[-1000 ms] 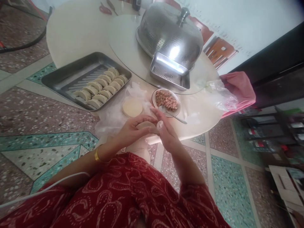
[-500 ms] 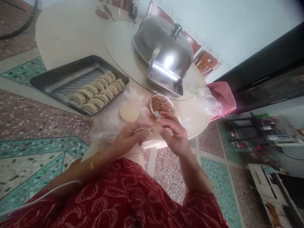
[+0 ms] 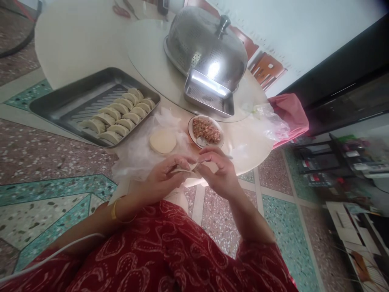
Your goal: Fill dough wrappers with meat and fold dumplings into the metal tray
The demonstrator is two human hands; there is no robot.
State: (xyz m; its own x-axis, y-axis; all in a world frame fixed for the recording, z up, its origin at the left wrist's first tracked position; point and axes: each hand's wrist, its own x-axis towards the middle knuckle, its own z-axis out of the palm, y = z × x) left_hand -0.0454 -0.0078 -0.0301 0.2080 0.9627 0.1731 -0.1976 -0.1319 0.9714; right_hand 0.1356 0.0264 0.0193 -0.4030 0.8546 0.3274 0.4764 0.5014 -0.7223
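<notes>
A dumpling wrapper point(image 3: 186, 168) sits between the two hands at the near edge of the tabletop point(image 3: 91, 44). The left hand point(image 3: 162, 178) cradles it from below and the left side, fingers curled around it, while the right hand point(image 3: 220, 172) pinches its right edge with thumb and fingertips. Just beyond the hands lie a stack of wrappers point(image 3: 162, 141) on plastic and a filling bowl point(image 3: 206, 131); far left, a tray point(image 3: 60, 106) holds finished dumplings point(image 3: 118, 118).
</notes>
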